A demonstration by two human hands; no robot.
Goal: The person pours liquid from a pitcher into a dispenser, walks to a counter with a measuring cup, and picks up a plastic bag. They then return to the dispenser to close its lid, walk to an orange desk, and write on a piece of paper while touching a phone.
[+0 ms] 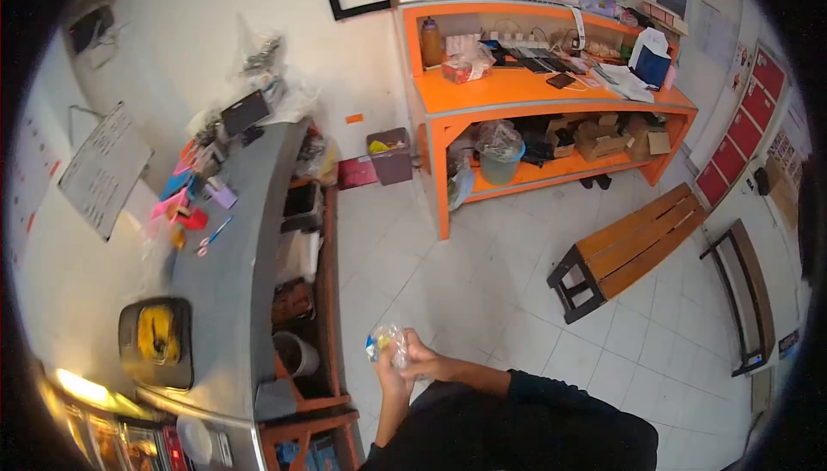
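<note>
both hands raised together low in the head view, above the tiled floor and just beside the grey counter. left hand pinching a small clear plastic packet from below, right hand closed on its side, likely steadying it for the fingers to work at. packet crinkled, shiny, with bits of yellow and blue showing inside; contents too small to tell. held close to the body, well apart from the wooden bench and the orange shelf unit.

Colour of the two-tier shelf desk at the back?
Orange shelf desk, clearest in the head view.
</note>
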